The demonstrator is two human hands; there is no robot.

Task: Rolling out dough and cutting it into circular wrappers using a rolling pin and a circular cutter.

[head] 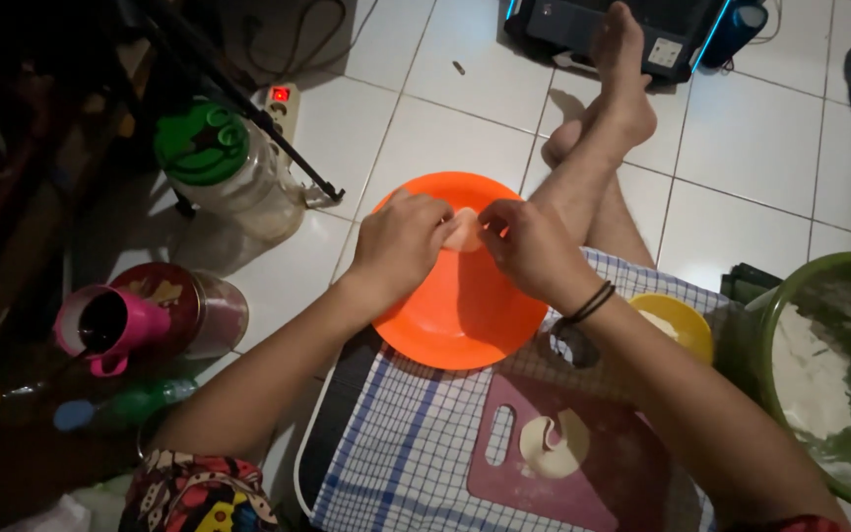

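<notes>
Pinching a small pale piece of dough (464,234) between both hands, held just above the orange plate (465,315) on the floor. Left hand (398,246) has fingers curled in, tips pressed on the dough's left edge; right hand (529,246) mirrors it, fingertips closed on the right edge. Both hands touch the dough, and knuckles nearly meet over it. Handling guess: dough is soft, light, pliable, likely a bit tacky; it will stretch or tear if pulled hard, so grip at the edges with fingertips, light pressure, support the middle. Not fragile in the breakable sense, just deformable. Plate looks like smooth plastic, could slide on tile. Nearby: dark red cutting board (583,463) on a checked cloth (406,453), with another curled piece of dough (554,445) on it; small yellow bowl (682,325) just beside the right forearm; big green basin (829,374) at right with white floury coating inside. Left side: clear jar with green lid (214,158), pink mug (110,325) with dark contents, round tin (194,305) touching it. Hard to read: most of the dough is hidden behind fingers, so shape and thickness unclear; cannot tell if it rests on the plate or hangs free. Left part of view is very dark, items there mostly indistinct. Basin is cut off by the right edge, and the yellow bowl's contents are partly hidden by the arm.
</notes>
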